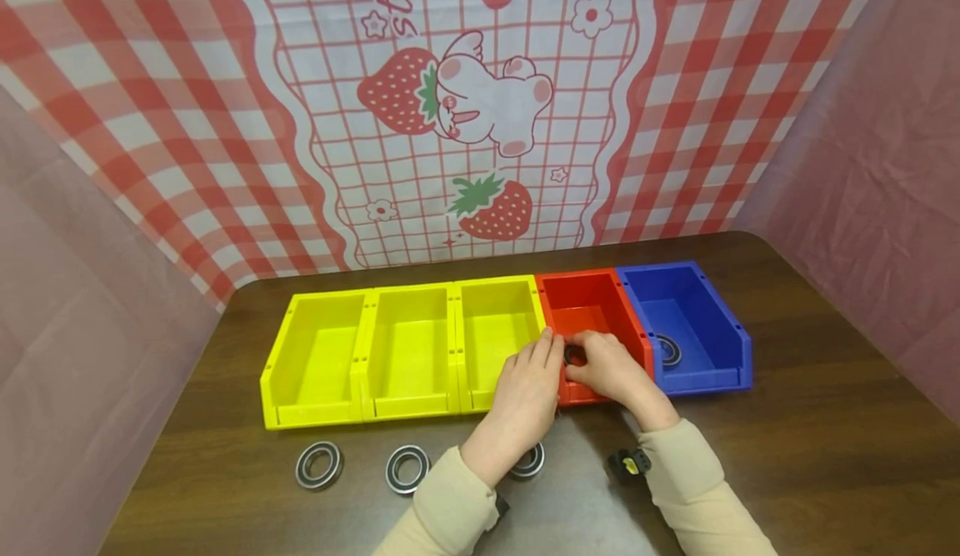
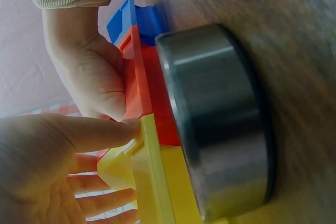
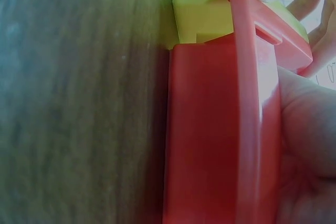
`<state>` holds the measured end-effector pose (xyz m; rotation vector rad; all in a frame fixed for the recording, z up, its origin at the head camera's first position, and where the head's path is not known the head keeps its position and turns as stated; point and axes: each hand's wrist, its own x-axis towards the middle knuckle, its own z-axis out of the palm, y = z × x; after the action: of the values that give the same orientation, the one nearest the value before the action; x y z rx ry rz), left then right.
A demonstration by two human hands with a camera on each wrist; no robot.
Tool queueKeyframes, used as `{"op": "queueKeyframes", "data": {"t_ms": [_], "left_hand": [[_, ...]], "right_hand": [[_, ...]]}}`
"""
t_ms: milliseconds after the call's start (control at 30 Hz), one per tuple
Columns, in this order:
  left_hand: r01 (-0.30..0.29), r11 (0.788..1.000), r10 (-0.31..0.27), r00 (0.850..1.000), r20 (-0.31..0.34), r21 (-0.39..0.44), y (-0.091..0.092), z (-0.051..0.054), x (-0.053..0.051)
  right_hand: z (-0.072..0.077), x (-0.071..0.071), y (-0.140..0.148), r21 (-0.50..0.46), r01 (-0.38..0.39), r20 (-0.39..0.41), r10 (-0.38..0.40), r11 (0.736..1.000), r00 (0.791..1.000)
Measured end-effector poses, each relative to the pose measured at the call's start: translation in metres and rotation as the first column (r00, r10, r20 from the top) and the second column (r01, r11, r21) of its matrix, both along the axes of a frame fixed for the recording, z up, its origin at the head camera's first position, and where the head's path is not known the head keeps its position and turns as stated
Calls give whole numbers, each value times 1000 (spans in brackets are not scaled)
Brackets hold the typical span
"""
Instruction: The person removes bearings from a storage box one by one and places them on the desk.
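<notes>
My right hand [image 1: 609, 364] reaches over the front of the red bin [image 1: 585, 318] and holds a ball bearing [image 1: 572, 355] low inside it. Much of that bearing is hidden by the fingers. My left hand [image 1: 527, 385] lies at the seam between the red bin and the yellow bin [image 1: 495, 323] beside it. Its fingers are extended, and in the left wrist view the thumb touches the front rim where the bins meet. Another bearing [image 1: 668, 350] leans inside the blue bin [image 1: 686, 314] at the right. In the right wrist view, the red bin's front hides part of the right hand [image 3: 310, 129].
Two more yellow bins [image 1: 408, 410] continue the row leftward. On the brown table [image 1: 217, 456] before the row lie a left bearing [image 1: 302, 466], a middle bearing [image 1: 392, 477] and a third [image 1: 534, 463], partly covered by the left forearm. A patterned cloth [image 1: 330, 122] hangs behind.
</notes>
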<state>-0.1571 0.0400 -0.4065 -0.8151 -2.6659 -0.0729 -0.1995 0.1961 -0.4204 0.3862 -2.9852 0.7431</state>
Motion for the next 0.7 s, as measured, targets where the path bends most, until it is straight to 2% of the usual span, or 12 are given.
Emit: {"op": "queueKeyframes", "data": {"t_ms": [433, 700], "left_hand": [[8, 1000, -8, 1000, -1, 3, 0, -1, 1], [4, 1000, -4, 1000, -15, 2, 0, -1, 0]], "right_hand": [[4, 1, 4, 2, 16, -40, -16, 1000, 999], [17, 6, 7, 33, -41, -34, 42, 999, 999]]}}
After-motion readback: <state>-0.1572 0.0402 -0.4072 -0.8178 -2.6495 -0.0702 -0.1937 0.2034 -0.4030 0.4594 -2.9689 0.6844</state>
